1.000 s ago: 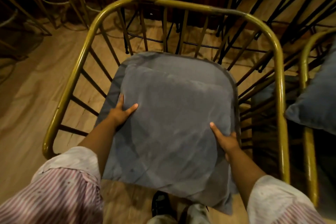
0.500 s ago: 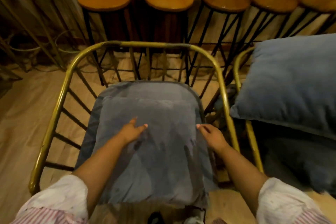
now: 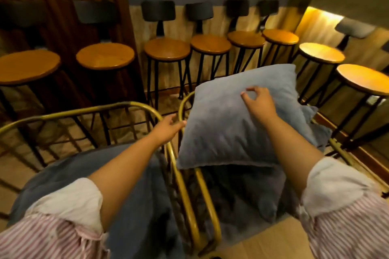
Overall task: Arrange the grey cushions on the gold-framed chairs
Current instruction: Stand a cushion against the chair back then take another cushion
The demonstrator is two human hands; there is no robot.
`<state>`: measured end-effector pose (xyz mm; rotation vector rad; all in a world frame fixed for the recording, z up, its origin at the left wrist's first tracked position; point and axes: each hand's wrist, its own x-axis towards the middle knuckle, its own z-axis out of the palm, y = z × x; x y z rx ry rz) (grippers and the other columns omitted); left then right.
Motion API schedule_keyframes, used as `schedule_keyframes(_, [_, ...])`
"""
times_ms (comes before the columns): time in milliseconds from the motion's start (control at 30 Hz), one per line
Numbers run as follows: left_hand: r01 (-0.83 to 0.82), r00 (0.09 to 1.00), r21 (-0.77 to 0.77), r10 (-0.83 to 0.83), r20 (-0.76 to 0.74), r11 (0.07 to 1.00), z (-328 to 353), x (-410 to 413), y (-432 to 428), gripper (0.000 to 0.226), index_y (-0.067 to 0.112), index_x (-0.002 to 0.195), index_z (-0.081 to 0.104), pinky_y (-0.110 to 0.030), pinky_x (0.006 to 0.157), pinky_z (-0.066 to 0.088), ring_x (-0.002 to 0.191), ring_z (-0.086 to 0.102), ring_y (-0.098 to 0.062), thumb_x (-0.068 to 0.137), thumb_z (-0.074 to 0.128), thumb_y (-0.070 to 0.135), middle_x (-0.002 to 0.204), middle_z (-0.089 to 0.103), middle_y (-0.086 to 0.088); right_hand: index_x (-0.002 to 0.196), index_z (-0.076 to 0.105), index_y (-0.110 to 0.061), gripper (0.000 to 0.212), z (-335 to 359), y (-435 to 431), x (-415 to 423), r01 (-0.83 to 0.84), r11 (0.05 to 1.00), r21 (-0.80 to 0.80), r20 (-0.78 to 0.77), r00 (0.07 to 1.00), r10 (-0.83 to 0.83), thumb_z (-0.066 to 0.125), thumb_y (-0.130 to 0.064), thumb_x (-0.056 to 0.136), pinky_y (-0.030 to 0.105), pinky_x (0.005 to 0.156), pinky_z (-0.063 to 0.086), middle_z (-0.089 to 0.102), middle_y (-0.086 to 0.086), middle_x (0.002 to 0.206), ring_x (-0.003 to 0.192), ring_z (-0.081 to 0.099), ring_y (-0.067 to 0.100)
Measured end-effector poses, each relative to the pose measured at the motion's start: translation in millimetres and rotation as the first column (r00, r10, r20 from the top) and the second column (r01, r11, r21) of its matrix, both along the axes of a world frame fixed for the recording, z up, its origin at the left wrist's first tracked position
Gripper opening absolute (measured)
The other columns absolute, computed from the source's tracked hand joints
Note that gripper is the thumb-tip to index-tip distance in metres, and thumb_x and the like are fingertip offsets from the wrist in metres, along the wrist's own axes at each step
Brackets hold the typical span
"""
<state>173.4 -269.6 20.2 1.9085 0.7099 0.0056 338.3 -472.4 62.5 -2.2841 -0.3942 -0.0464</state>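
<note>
Two gold-framed chairs stand side by side below me. The left chair (image 3: 84, 110) holds a flat grey seat cushion (image 3: 134, 176), partly hidden by my left arm. On the right chair (image 3: 207, 202) a plump grey pillow (image 3: 223, 132) lies tilted on top of darker grey cushions (image 3: 242, 191). More grey cushion shows behind it (image 3: 315, 132). My left hand (image 3: 168, 128) stretches over the two frames, its fingertips at the pillow's left edge, holding nothing. My right hand (image 3: 259, 101) is on the pillow's upper face, fingers loosely curled and apart, with no grip that I can see.
A row of bar stools (image 3: 167, 48) with round wooden seats and black legs lines the far wall, close behind both chairs. More stools (image 3: 362, 79) curve round on the right. A cardboard surface (image 3: 265, 242) lies at the lower right.
My view has lifted and swung right. Both hands have left the left chair's seat cushion and reached across to the grey pillow on the right chair.
</note>
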Motion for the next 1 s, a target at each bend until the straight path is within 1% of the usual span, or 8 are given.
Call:
schedule_keyframes(100, [-0.004, 1.000, -0.034, 0.004, -0.011, 0.999, 2, 57, -25, 0.068, 0.013, 0.149, 0.023, -0.039, 0.096, 0.044, 0.131, 0.046, -0.035, 0.093, 0.052, 0.037, 0.151, 0.036, -0.015, 0.138, 0.043, -0.010, 0.062, 4, -26, 67, 0.144, 0.983, -0.110, -0.032, 0.988, -0.148, 0.054, -0.046, 0.088, 0.045, 0.102, 0.038, 0.039, 0.018, 0.146, 0.129, 0.042, 0.039])
schedule_keyframes(200, [-0.063, 0.998, -0.075, 0.062, -0.016, 0.995, -4, 106, -39, 0.065, 0.010, 0.149, 0.022, -0.043, 0.098, 0.043, 0.129, 0.047, -0.038, 0.095, 0.050, 0.033, 0.151, 0.038, -0.014, 0.146, 0.031, -0.023, 0.090, -13, -57, 114, 0.195, 0.955, -0.224, -0.127, 0.966, -0.227, 0.046, -0.075, 0.074, 0.057, 0.111, 0.028, 0.027, 0.017, 0.154, 0.139, 0.029, 0.042])
schedule_keyframes(300, [-0.126, 0.992, -0.078, 0.126, -0.008, 0.989, -23, 144, -46, 0.065, 0.008, 0.148, 0.024, -0.037, 0.106, 0.038, 0.134, 0.042, -0.034, 0.095, 0.050, 0.033, 0.152, 0.036, -0.015, 0.149, 0.013, -0.040, 0.102, -41, -76, 133, 0.191, 0.963, -0.191, -0.211, 0.950, -0.231, 0.047, -0.085, 0.063, 0.065, 0.112, 0.019, 0.006, 0.009, 0.162, 0.145, 0.014, 0.042])
schedule_keyframes(433, [-0.151, 0.988, -0.063, 0.151, -0.008, 0.986, -44, 169, -45, 0.065, 0.008, 0.149, 0.022, -0.032, 0.109, 0.028, 0.141, 0.033, -0.030, 0.096, 0.048, 0.033, 0.156, 0.030, -0.011, 0.146, 0.004, -0.050, 0.100, -73, -97, 142, 0.228, 0.961, -0.156, -0.235, 0.937, -0.260, 0.047, -0.086, 0.062, 0.066, 0.111, 0.018, 0.003, 0.004, 0.163, 0.144, 0.014, 0.046])
schedule_keyframes(533, [-0.194, 0.979, -0.073, 0.189, -0.073, 0.978, -60, 177, -31, 0.085, 0.015, 0.152, 0.017, -0.039, 0.113, 0.026, 0.142, 0.030, -0.031, 0.086, 0.057, 0.050, 0.158, 0.025, -0.010, 0.146, 0.005, -0.050, 0.098, -90, -123, 151, 0.248, 0.964, -0.092, -0.274, 0.925, -0.264, 0.050, -0.083, 0.065, 0.062, 0.113, 0.020, 0.011, 0.007, 0.162, 0.144, 0.018, 0.043])
schedule_keyframes(667, [-0.274, 0.960, -0.295, 0.244, -0.135, 0.915, -73, 186, -36, 0.093, 0.017, 0.150, 0.023, -0.043, 0.101, 0.038, 0.135, 0.041, -0.035, 0.076, 0.067, 0.053, 0.154, 0.034, -0.009, 0.148, 0.008, -0.047, 0.100, -104, -153, 160, 0.282, 0.958, 0.041, -0.356, 0.900, -0.250, 0.056, -0.077, 0.065, 0.054, 0.115, 0.026, 0.022, 0.007, 0.160, 0.144, 0.025, 0.037])
schedule_keyframes(767, [-0.220, 0.975, -0.389, 0.198, -0.098, 0.895, -81, 189, -44, 0.116, 0.028, 0.149, 0.025, -0.048, 0.100, 0.045, 0.129, 0.048, -0.036, 0.053, 0.077, 0.066, 0.151, 0.040, -0.006, 0.148, 0.006, -0.047, 0.102, -107, -166, 156, 0.290, 0.953, 0.089, -0.407, 0.884, -0.231, 0.058, -0.075, 0.065, 0.055, 0.114, 0.027, 0.021, 0.007, 0.160, 0.143, 0.026, 0.038])
schedule_keyframes(1000, [-0.271, 0.949, -0.371, 0.312, 0.055, 0.888, -49, 172, -46, 0.087, 0.023, 0.139, 0.046, -0.038, 0.084, 0.048, 0.110, 0.059, -0.028, 0.064, 0.078, 0.053, 0.136, 0.056, -0.007, 0.151, 0.014, -0.036, 0.095, -62, -159, 141, 0.260, 0.922, 0.286, -0.378, 0.915, -0.141, 0.067, -0.057, 0.075, 0.049, 0.114, 0.030, 0.024, 0.002, 0.159, 0.143, 0.030, 0.033])
